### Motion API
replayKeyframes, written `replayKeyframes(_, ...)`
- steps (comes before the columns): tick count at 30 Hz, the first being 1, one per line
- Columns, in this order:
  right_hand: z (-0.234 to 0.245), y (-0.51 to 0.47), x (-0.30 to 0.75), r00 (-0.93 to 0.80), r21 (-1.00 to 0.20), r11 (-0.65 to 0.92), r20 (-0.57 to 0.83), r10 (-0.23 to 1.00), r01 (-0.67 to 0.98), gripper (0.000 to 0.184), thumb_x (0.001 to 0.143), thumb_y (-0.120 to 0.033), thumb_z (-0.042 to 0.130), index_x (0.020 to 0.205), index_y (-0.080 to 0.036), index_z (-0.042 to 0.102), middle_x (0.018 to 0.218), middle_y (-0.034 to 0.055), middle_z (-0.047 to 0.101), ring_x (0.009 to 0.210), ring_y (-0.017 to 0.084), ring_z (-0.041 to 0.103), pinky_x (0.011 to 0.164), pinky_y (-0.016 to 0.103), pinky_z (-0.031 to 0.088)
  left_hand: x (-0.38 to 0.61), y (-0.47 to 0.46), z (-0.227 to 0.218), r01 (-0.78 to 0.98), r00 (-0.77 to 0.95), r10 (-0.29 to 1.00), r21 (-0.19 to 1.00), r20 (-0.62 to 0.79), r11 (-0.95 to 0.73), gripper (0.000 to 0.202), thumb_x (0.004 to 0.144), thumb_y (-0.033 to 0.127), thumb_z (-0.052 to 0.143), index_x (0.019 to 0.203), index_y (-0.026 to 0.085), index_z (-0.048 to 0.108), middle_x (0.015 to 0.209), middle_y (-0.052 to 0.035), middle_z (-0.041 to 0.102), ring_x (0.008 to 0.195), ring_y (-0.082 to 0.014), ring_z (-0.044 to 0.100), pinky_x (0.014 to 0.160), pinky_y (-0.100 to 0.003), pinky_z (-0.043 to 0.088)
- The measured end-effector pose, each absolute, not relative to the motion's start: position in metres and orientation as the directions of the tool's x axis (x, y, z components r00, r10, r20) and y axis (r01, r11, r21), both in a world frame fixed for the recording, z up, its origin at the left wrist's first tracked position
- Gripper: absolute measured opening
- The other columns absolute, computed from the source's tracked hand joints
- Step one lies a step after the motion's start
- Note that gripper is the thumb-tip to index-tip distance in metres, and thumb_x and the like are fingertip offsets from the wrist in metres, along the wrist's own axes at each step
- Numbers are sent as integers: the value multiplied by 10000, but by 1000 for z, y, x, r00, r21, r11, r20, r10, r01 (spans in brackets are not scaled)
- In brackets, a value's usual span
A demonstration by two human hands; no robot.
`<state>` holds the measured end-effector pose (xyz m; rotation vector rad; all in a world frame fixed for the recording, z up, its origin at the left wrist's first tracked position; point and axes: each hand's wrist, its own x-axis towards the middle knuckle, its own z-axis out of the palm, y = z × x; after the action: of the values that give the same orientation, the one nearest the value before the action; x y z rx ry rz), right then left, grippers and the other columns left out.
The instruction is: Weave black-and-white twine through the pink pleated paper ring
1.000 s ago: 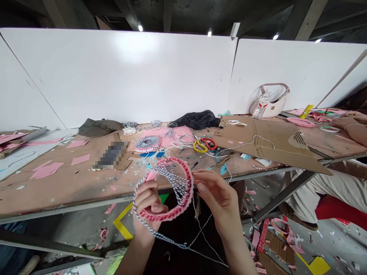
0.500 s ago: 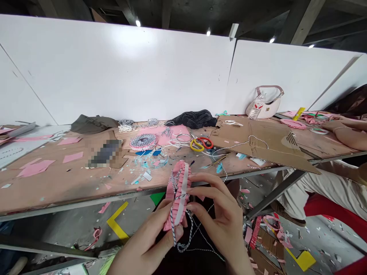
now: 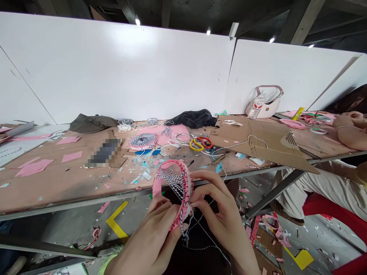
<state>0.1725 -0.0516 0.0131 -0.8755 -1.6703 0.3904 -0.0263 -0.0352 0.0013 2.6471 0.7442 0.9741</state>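
A pink ring with a pleated rim [image 3: 187,179] is held upright, tilted on edge, above my lap. Black-and-white cord [image 3: 173,182] runs in many strands across its opening. My left hand [image 3: 157,235] grips the lower left of the ring, thumb in front and fingers behind. On the right side of the rim, my right hand [image 3: 219,214] is closed in a pinch where the cord passes; its fingertips partly cover the spot. Loose cord hangs in loops below the ring and trails over the dark lap.
On the table lie yellow-and-red scissors [image 3: 200,143], a finished-looking woven disc [image 3: 142,141], a cardboard sheet [image 3: 275,147], pink paper pieces [image 3: 72,156] and a dark cap [image 3: 91,123]. A bottle [image 3: 256,107] stands before a handbag [image 3: 271,109]. Another person's arm [image 3: 354,135] rests at far right.
The ring has turned from nearly edge-on to showing its strung opening. My left hand has shifted round it, and the loose cord loop below has become narrower.
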Motion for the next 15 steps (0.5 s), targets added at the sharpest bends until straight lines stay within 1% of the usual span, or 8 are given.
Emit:
replayKeyframes(5,10,-52,172,-65,-658,647,680,730,385,161,982,-101,543,933,-251,572,1241,32,576,1206,170,556,1053,307,454,-23,-37,5,399,672,532,354,515,-846,367,938,144,517,1265,311,515,894,5,682,917,-249,647,891,-325,473)
replayKeyframes(7,10,-51,172,-69,-661,641,673,736,391,157,988,-110,532,934,-253,568,1230,37,575,1203,179,550,1048,319,456,-23,-36,5,397,678,533,358,506,-845,353,937,145,515,1249,309,517,889,8,682,895,-246,650,874,-322,475)
replayKeyframes(10,10,-50,172,-72,-677,630,657,750,381,157,995,-120,512,943,-256,571,1220,44,569,1196,188,553,1039,334,465,-24,-36,6,397,680,541,371,496,-840,330,937,150,512,1228,306,527,891,1,692,871,-248,650,801,-309,486)
replayKeyframes(13,9,-49,171,-61,-696,618,645,762,365,158,998,-129,504,939,-256,577,1216,47,561,1193,191,556,1039,338,470,-25,-36,7,397,685,545,379,484,-836,298,936,150,505,1194,296,537,915,-12,703,895,-254,654,816,-316,489)
replayKeyframes(15,9,-49,171,-57,-700,621,646,761,351,151,996,-136,507,936,-254,579,1211,48,562,1187,193,559,1037,340,472,-25,-37,7,398,688,548,384,476,-833,239,937,153,500,1131,285,542,889,-11,696,882,-251,656,828,-318,488)
